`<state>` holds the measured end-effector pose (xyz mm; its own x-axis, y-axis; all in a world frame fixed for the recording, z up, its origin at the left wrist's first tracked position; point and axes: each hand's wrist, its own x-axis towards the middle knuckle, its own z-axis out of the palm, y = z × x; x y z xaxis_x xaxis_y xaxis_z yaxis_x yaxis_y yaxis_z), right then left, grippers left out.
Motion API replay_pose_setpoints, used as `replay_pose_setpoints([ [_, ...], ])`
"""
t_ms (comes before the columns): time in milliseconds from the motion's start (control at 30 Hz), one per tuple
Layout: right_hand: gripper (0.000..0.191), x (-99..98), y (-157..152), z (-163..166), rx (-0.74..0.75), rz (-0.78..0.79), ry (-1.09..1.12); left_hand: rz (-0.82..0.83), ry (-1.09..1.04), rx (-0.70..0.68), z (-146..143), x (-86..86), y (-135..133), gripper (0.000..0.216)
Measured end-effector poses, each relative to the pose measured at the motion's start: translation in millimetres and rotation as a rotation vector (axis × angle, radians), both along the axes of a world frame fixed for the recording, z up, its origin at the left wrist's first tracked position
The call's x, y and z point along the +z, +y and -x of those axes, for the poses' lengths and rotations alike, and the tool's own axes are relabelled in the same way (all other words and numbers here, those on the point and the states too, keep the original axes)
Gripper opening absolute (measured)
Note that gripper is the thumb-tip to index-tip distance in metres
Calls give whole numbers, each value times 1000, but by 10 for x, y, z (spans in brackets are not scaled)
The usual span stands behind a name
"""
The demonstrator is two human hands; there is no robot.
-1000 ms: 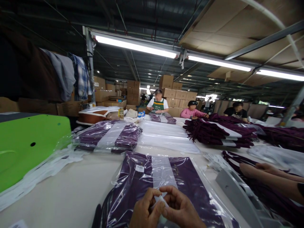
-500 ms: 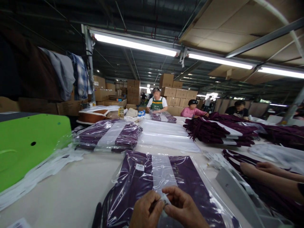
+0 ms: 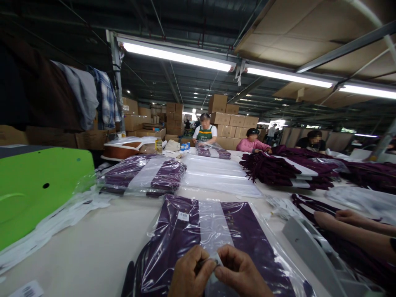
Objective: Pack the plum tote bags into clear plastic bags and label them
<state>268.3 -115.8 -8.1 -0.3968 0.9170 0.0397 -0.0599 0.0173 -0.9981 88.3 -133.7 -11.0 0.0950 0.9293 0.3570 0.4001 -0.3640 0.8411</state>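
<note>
Directly before me a folded purple garment in a clear plastic bag (image 3: 182,239) lies flat, with a pale strip down its middle and a small barcode label (image 3: 183,216) at its upper left. Over its lower part, my left hand (image 3: 193,272) and my right hand (image 3: 239,270) meet, thumbs and forefingers pinched. Between the fingertips is a small white sticker or tag (image 3: 219,260). Both hands are closed on it; most of it is hidden by the fingers.
A green machine or panel (image 3: 43,189) stands at left beside a white strip of labels (image 3: 52,231). Beyond lie bagged garments (image 3: 142,175), clear plastic bags (image 3: 216,175) and a purple garment pile (image 3: 287,169). A co-worker's forearms (image 3: 355,231) reach in at right, by a grey stand (image 3: 312,251). Several people work further back.
The white piece between my fingertips has turned slightly, and my right fingers have shifted a little. The view has moved slightly; the bagged garment stays in place.
</note>
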Motion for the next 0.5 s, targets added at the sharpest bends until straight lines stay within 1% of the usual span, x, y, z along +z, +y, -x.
replay_pose_setpoints([
  [267,37,-144,21,-44,-2,-22,11,34,-24,19,-10,70,-25,24],
  [333,38,-135,20,-57,-16,-31,-1,51,-31,23,-11,74,-28,25],
  [500,37,-41,-28,-59,-27,-19,1,75,-53,-3,-21,82,-43,26],
])
